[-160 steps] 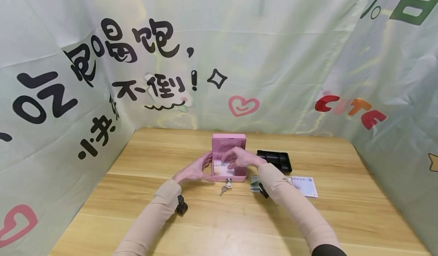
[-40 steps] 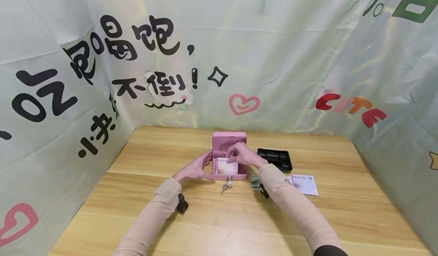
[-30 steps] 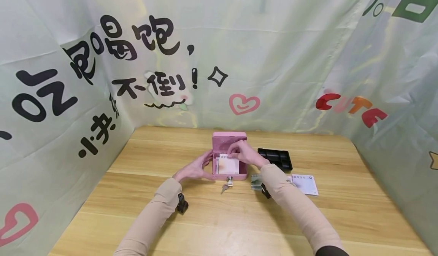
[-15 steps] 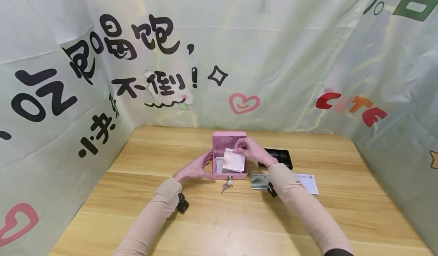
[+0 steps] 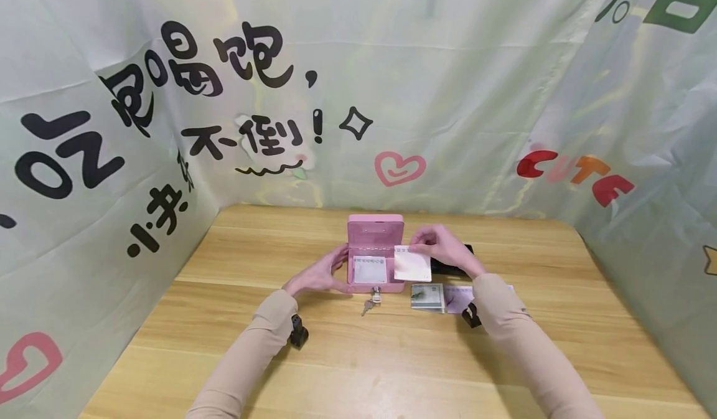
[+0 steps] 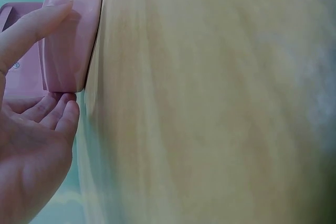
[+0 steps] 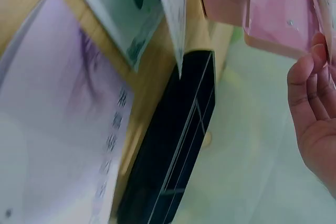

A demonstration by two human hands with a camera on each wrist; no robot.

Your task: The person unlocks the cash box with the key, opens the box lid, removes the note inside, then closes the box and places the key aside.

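Note:
A pink cash box (image 5: 399, 287) stands with its lid (image 5: 375, 229) up. My left hand (image 5: 319, 276) grips its left end, thumb against one wall and fingertips at the corner, as the left wrist view shows. Inside the box lies a pale printed paper stack (image 5: 370, 269). My right hand (image 5: 442, 244) pinches another pale printed paper stack (image 5: 412, 264) by its upper edge, held up over the box's right side. In the right wrist view that stack shows edge-on beside the fingers (image 7: 302, 77). Keys (image 5: 368, 307) hang from the lock (image 5: 376, 294) at the box front.
Right of the box lie a green printed paper stack (image 5: 427, 297) and a purple one (image 5: 458, 299), partly under the right forearm. Behind them sits a black compartment tray (image 7: 173, 145), partly hidden by the right hand. A printed curtain (image 5: 470, 126) surrounds the wooden table (image 5: 358, 357).
The right hand has lifted a paper stack out of the box and carried it right, uncovering another stack inside. The left hand has stayed at the box.

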